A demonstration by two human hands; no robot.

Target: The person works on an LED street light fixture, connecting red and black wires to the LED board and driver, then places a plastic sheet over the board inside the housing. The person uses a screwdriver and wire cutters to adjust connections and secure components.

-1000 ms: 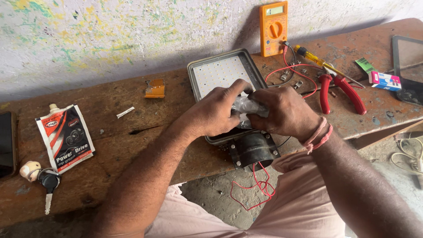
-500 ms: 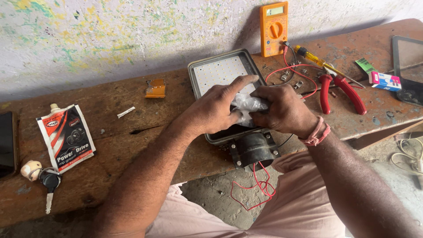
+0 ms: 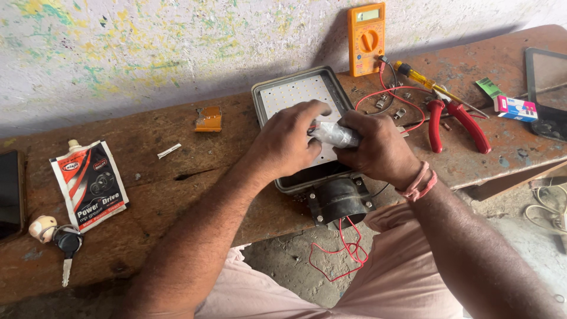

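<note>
A grey flood lamp [image 3: 294, 90] with a white LED panel lies face up on the wooden bench [image 3: 177, 177], its black bracket [image 3: 339, 199] hanging over the front edge. Over the panel, my right hand [image 3: 378, 147] grips a small crumpled clear plastic pouch [image 3: 332, 133]. My left hand [image 3: 290, 142] pinches the pouch's left end with its fingertips. Red wires [image 3: 342, 248] dangle below the bracket.
An orange multimeter [image 3: 365, 35] leans on the wall. Red-handled pliers [image 3: 455, 121], a yellow screwdriver [image 3: 422, 80] and a small box [image 3: 515, 108] lie right. A grease sachet [image 3: 90, 183], a key [image 3: 66, 251] and an orange piece [image 3: 208, 119] lie left. A tablet [image 3: 546, 88] sits far right.
Both hands have shifted slightly toward me over the lamp, and the plastic pouch has turned between the fingers. The lamp stays where it was.
</note>
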